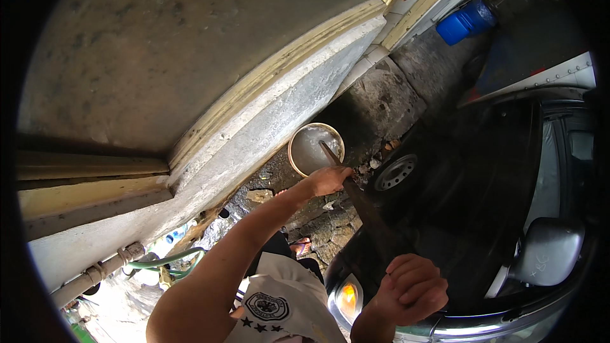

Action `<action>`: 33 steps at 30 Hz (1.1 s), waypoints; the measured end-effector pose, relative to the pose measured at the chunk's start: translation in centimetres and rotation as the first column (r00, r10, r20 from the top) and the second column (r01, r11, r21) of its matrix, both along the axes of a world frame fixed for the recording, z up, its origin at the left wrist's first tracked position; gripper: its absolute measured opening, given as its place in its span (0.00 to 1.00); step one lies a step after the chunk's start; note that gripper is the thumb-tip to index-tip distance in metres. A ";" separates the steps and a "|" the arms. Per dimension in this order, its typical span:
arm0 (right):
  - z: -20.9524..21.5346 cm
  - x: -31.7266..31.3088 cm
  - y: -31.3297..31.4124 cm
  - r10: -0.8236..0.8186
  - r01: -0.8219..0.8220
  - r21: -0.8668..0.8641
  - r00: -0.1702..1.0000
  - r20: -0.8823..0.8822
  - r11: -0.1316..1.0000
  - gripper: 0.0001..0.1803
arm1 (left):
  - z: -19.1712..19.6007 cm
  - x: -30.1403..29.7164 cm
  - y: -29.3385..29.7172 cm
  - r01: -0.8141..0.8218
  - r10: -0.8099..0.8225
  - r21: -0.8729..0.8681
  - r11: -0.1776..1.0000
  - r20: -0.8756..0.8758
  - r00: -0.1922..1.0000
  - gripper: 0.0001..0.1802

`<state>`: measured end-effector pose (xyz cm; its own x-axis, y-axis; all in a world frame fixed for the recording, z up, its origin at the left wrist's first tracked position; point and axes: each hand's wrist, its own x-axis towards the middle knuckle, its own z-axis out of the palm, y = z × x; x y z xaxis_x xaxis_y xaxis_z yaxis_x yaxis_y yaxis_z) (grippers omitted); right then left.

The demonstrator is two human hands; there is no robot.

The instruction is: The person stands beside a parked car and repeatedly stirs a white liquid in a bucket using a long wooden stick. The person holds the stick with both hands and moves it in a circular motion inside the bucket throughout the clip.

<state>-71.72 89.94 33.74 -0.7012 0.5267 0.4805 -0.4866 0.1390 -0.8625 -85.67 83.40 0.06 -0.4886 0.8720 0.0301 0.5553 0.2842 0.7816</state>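
Observation:
A long dark wooden pole (366,206) slants from a round bucket (290,151) up toward me. Its lower end dips into cloudy grey liquid (307,154), with pale froth at the surface. My left hand (329,180) is closed around the pole just above the bucket's near rim, arm stretched out. Closer to me, my right hand (411,289) makes a fist at the upper end of the pole. The palm side of that fist is hidden, and the wood there blends into the dark car behind it.
A black car (470,216) with a side mirror (551,251) stands close on my right. A whitish wall ledge (254,124) runs along the left. Stones (375,164) lie by the wheel. A green hose (171,260) is at lower left, a blue container (467,20) far right.

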 end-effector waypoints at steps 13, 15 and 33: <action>2.0 -4.4 5.2 0.126 -0.123 -0.124 0.992 0.012 0.985 0.24 | -0.1 3.8 -1.2 -0.207 0.203 0.168 0.964 0.040 0.978 0.21; 2.7 -4.8 5.0 -0.008 0.009 -0.031 1.000 0.030 0.999 0.23 | -0.4 3.6 0.7 -0.173 0.164 0.058 0.983 0.125 0.978 0.21; -0.3 -5.8 3.2 -0.126 0.128 0.005 0.985 -0.117 0.992 0.22 | -1.3 -3.3 1.6 -0.245 0.225 0.091 0.965 0.191 0.955 0.18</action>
